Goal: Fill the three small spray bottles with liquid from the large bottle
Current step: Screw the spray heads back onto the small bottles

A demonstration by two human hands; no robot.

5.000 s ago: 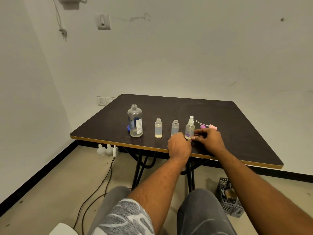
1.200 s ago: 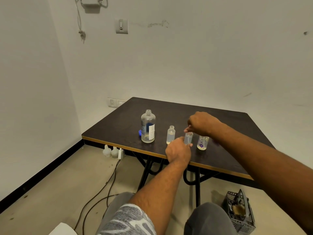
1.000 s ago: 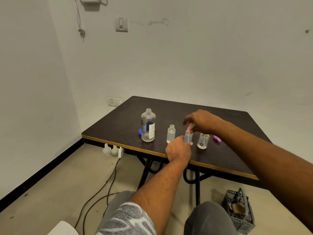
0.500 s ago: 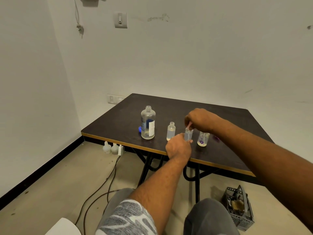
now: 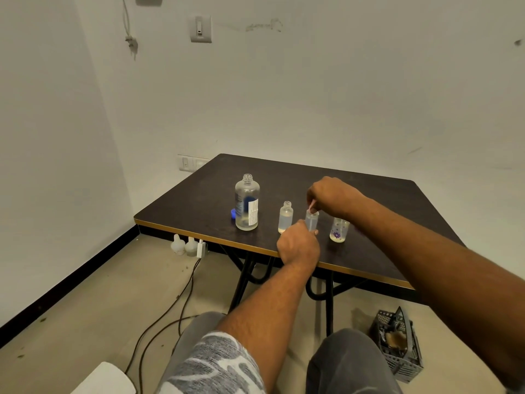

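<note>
The step in hand is judged to be the capping of the middle small bottle (image 5: pixel 312 221), which stands close to the front edge of the desk (image 5: pixel 369 200). Its lower part is held in the curled grip of the left hand (image 5: pixel 298 245). A small pale piece (image 5: pixel 313 208) is pinched at its mouth in the narrow grip of the right hand (image 5: pixel 331 196). This piece is taken for a spray top, though it is too small to be sure.

The next move calls for the piece to be kept straight over the neck and seated while the bottle is steadied.

The left small bottle (image 5: pixel 285 217) stands open-necked and is seen nearly full of clear liquid. The flowered small bottle (image 5: pixel 338 231) is partly hidden by the right forearm, and its level cannot be told. Only a shallow pool is held in the uncapped large bottle (image 5: pixel 247 206) nearer the front left corner, with a blue cap (image 5: pixel 233 214) just behind it.
</note>
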